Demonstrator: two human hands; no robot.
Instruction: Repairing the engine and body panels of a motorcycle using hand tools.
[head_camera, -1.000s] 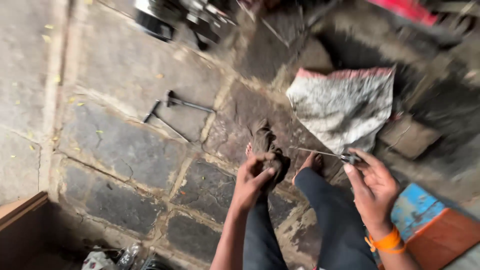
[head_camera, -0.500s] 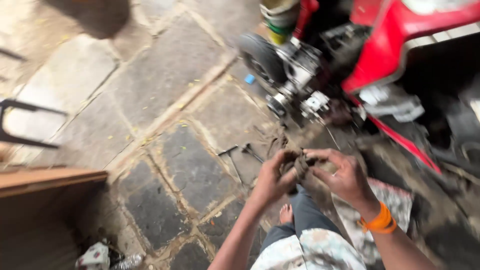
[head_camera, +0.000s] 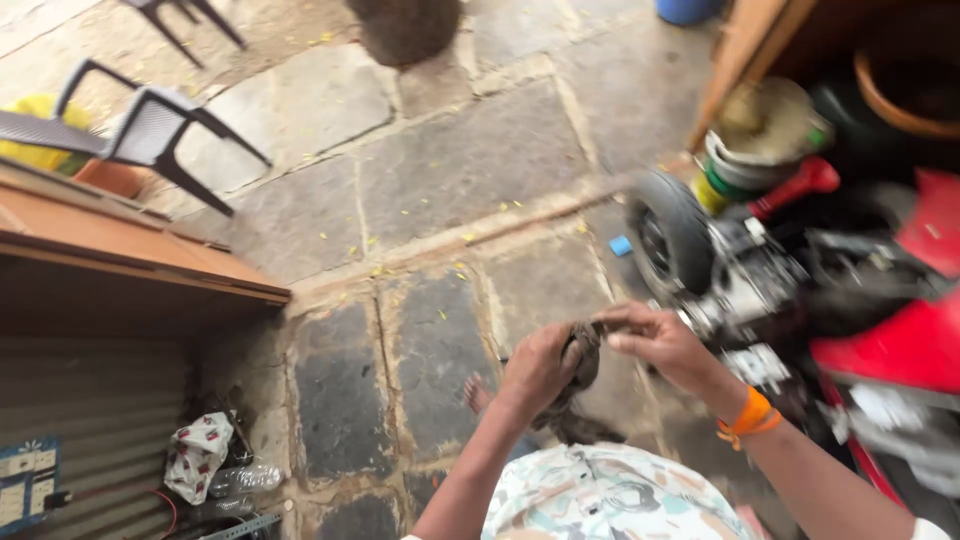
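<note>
Stone paving (head_camera: 450, 170) | both hands (head_camera: 535, 368) (head_camera: 655, 340) gripping rag (head_camera: 580, 365) | motorbike (head_camera: 800, 290) right

Dark brown crumpled cloth rag (head_camera: 578, 372) at centre; orange wrist band (head_camera: 748, 417) at four o'clock; red motorcycle body panel (head_camera: 895, 345) at three; grey stone paving slabs (head_camera: 470, 165) at twelve; black plastic chair (head_camera: 150, 125) at ten.

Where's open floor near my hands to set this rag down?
The dark stone slabs left of your left hand, between the wooden counter and the tyre, lie bare. The lighter paving beyond is open too. Right of the rag, engine parts crowd the floor.
</note>
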